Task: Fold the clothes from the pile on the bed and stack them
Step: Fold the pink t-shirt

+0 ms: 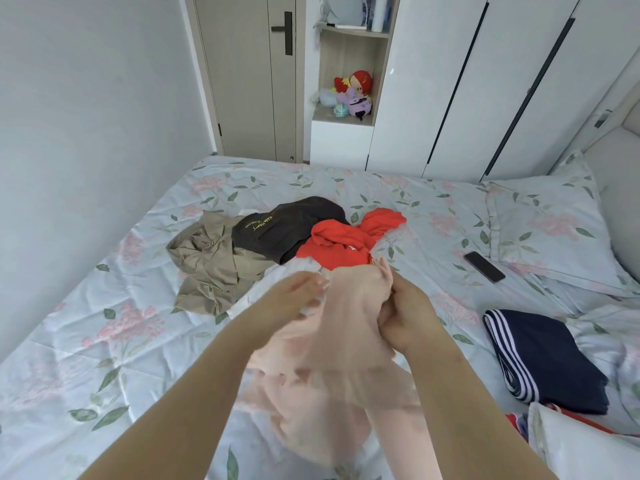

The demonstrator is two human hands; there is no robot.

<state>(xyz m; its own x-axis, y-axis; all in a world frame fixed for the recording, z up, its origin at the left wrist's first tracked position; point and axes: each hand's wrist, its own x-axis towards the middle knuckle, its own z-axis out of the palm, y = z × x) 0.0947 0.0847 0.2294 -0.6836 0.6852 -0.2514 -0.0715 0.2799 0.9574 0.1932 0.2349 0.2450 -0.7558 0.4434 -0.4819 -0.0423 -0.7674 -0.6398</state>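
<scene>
A sheer pale pink garment (332,375) hangs bunched in the air over the bed, blurred by motion. My right hand (401,313) grips its upper part with curled fingers. My left hand (294,296) reaches into the fabric at its left side; its fingers look fairly straight, partly blurred. Behind the hands lies the pile: a red garment (343,244), a dark grey garment with yellow lettering (284,226) and a crumpled beige garment (211,265). A folded navy piece with white stripes (543,358) lies at the right.
The bed has a floral sheet (104,341). A black phone (484,267) lies near a pillow (547,230) at the right. Another white pillow (581,452) sits at the bottom right. A wardrobe and a shelf with plush toys (353,95) stand behind the bed.
</scene>
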